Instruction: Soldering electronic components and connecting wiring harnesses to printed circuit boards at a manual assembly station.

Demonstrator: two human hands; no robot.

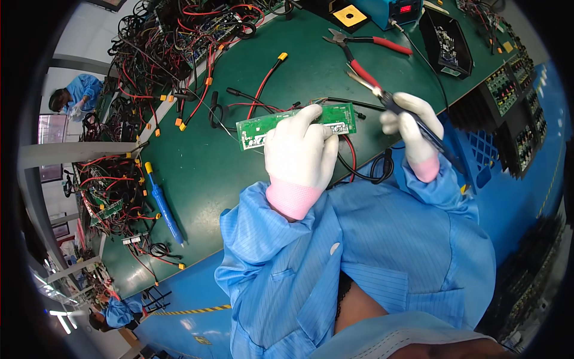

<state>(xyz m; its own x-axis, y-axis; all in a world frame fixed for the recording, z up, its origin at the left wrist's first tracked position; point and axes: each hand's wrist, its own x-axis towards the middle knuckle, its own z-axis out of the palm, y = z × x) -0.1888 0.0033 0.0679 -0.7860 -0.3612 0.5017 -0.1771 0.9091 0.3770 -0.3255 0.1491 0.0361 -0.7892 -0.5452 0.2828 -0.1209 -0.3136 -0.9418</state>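
Note:
My left hand (301,149), in a white glove with a pink cuff, grips a long green circuit board (281,122) and holds it just above the green bench mat (209,173). Red and black wires (348,157) hang from the board's right end. My right hand (412,128), gloved the same way, holds a dark soldering iron (391,102) like a pen. Its metal tip (359,78) points up and to the left, a short way right of the board. Both sleeves are blue.
Red-handled pliers (365,54) lie behind my right hand. A soldering station (388,9) and a black parts bin (445,45) stand at the back. A blue desoldering pump (164,206) lies left. Tangled wire harnesses (173,42) fill the back left. Boards sit in black racks (514,113) right. Another person (75,96) works far left.

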